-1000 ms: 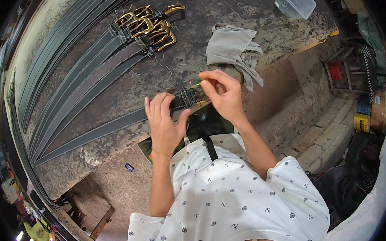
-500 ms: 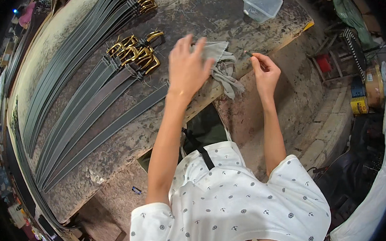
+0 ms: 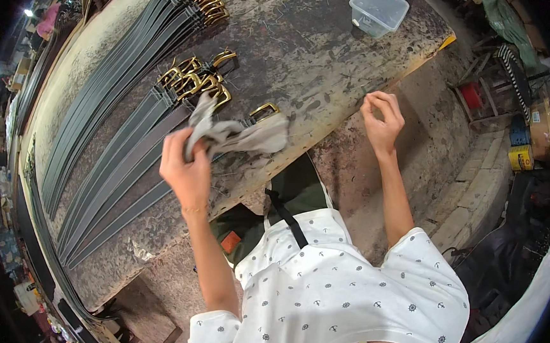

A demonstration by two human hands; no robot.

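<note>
My left hand [image 3: 187, 171] grips a crumpled grey rag [image 3: 256, 136], which hangs over a single dark belt [image 3: 122, 215]. The rag hides part of that belt, and its gold buckle [image 3: 264, 109] shows just beyond. Beside it lies a bundle of dark belts, with gold buckles [image 3: 193, 83] heaped at its right end. Off the front edge of the worktable [image 3: 309, 73], my right hand [image 3: 384, 122] is closed in a pinch. A small dark tip [image 3: 365, 91] shows at its fingertips, too small to name.
A larger row of dark belts [image 3: 112, 78] lies at the far left, its gold buckles [image 3: 206, 1] at the back. A clear plastic box [image 3: 379, 12] stands at the back right of the table. Past the right edge are a red stool [image 3: 470, 96] and a yellow tin [image 3: 521, 158].
My left hand has taken hold of the rag and carried it left over the single belt, uncovering its buckle. My right hand has dropped slightly lower, still pinched.
</note>
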